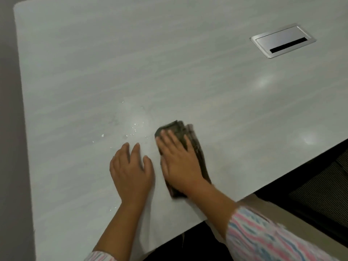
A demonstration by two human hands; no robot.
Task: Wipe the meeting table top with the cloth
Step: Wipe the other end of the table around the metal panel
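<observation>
The pale grey meeting table top [131,63] fills most of the view. A dark folded cloth [194,146] lies flat on it near the front edge. My right hand [178,162] presses down on the cloth with straight fingers spread over it. My left hand [131,168] rests flat on the bare table just left of the cloth, fingers straight. Small water droplets [135,129] glisten on the surface just beyond my left fingertips and left of the cloth's far end.
A metal cable hatch [282,41] with a dark slot is set into the table at the far right. The table's left edge [22,110] meets a dark wall or floor. A dark mesh chair [323,185] stands below the front right edge.
</observation>
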